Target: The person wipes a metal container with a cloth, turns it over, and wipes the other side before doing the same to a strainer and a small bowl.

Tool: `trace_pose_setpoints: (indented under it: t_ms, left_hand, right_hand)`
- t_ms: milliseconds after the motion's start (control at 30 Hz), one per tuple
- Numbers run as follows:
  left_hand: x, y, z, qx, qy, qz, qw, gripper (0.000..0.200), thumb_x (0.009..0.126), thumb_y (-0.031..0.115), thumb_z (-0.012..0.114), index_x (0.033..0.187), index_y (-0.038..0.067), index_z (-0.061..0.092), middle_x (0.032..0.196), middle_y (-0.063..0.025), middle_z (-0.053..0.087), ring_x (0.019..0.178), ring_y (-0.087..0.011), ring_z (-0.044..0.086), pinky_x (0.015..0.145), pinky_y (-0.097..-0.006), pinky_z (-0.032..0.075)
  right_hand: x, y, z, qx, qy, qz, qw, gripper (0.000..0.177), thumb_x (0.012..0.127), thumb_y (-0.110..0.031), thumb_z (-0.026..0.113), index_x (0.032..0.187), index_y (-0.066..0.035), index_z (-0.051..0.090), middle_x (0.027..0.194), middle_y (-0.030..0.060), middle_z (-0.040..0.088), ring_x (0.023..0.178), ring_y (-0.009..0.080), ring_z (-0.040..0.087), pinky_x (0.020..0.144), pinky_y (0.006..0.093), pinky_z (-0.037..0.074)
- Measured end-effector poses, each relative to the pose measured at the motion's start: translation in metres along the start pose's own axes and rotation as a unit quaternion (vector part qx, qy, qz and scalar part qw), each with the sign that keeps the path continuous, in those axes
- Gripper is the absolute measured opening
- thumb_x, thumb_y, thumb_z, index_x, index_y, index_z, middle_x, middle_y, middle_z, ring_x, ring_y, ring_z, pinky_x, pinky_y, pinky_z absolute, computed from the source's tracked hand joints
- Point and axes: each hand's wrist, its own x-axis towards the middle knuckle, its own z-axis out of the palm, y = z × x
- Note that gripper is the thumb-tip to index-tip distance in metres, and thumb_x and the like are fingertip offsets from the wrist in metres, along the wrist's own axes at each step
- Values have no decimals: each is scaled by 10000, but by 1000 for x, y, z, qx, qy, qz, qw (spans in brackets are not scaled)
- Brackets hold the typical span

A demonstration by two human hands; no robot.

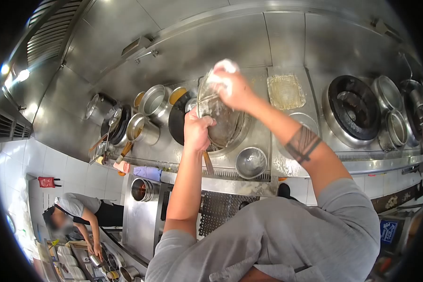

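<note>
My left hand grips the rim of a large round metal strainer, which is tilted up over the stove. Wire braces cross its back. My right hand is closed on a white, foamy cloth at the strainer's upper edge. White suds cover part of the fingers. Beneath my left wrist, a wooden handle points toward the counter's front. A metal bowl stands just right of it. Behind my left hand, a dark wok is partly hidden.
Metal pots and a ladle crowd the left. A square greasy tray lies at the back. Right of it sits a black wok with more pots beyond. Another person works at a lower-left counter.
</note>
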Motion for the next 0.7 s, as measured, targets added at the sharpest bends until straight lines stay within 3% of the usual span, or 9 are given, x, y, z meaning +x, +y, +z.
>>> trace_pose_setpoints:
  t_ms: [100, 233, 367, 433, 500, 567, 600, 667, 700]
  left_hand:
    - [10, 8, 4, 8, 10, 12, 1000, 399, 721, -132, 519, 1059, -17, 698, 925, -33, 697, 780, -119, 617, 719, -255, 477]
    - [7, 6, -3, 17, -11, 1, 1000, 394, 723, -131, 517, 1056, -8, 687, 930, -35, 695, 796, -125, 623, 711, -265, 480]
    - [12, 0, -11, 1, 17, 15, 1000, 389, 730, -127, 513, 1064, -21, 683, 938, -48, 700, 788, -135, 635, 717, -273, 498]
    - [3, 2, -9, 2, 2, 27, 1000, 404, 732, -128, 516, 1081, -25, 691, 947, -49, 710, 782, -143, 646, 730, -274, 507]
    - [0, 6, -12, -8, -16, 12, 1000, 436, 729, -135, 512, 1109, -26, 696, 969, -51, 718, 817, -145, 654, 747, -277, 516]
    - [-7, 9, -16, -9, -34, 19, 999, 440, 732, -141, 528, 1122, -30, 699, 979, -48, 725, 850, -144, 659, 787, -285, 522]
    - [-9, 11, -17, -8, -35, 23, 999, 440, 732, -141, 528, 1122, -30, 699, 979, -48, 725, 850, -144, 659, 787, -285, 522]
    - [-14, 9, -18, 77, -82, -15, 994, 420, 790, -124, 585, 1189, -24, 674, 1036, -49, 725, 905, -141, 666, 830, -285, 522]
    - [-16, 9, -19, 77, -81, -18, 994, 420, 790, -124, 585, 1189, -24, 674, 1036, -49, 725, 905, -141, 666, 830, -285, 522]
  right_hand:
    - [-7, -42, 7, 39, -83, -129, 987, 264, 789, -84, 757, 1048, -61, 707, 1219, 171, 599, 1171, 395, 555, 1019, 460, 459]
    - [22, -17, 8, -35, 43, -12, 998, 186, 821, -92, 715, 1005, -66, 721, 1194, 158, 625, 1139, 398, 571, 965, 476, 474]
    - [-5, -48, 19, 47, -109, -128, 985, 196, 793, -96, 749, 987, -83, 722, 1158, 164, 626, 1148, 359, 599, 1011, 473, 473]
    - [9, -28, 13, 29, -50, -135, 989, 195, 828, -110, 737, 1016, -64, 714, 1180, 153, 636, 1130, 350, 611, 1000, 453, 487]
    - [22, 21, 16, 26, 20, -51, 998, 165, 939, -192, 699, 1008, -43, 689, 1090, 152, 656, 1037, 308, 626, 936, 369, 508]
    - [28, 32, 6, 162, -23, 147, 976, 253, 961, -293, 722, 913, -50, 673, 923, 118, 674, 845, 270, 620, 805, 343, 511]
    - [31, 27, 2, 162, -22, 142, 976, 253, 961, -293, 722, 913, -50, 673, 923, 118, 674, 845, 270, 620, 805, 343, 511]
    - [33, 20, -4, 62, -20, 197, 978, 454, 956, -482, 700, 828, -47, 677, 751, 143, 682, 724, 343, 649, 718, 403, 524]
    - [37, 13, -8, 64, -21, 201, 977, 454, 956, -482, 700, 828, -47, 677, 751, 143, 682, 724, 343, 649, 718, 403, 524]
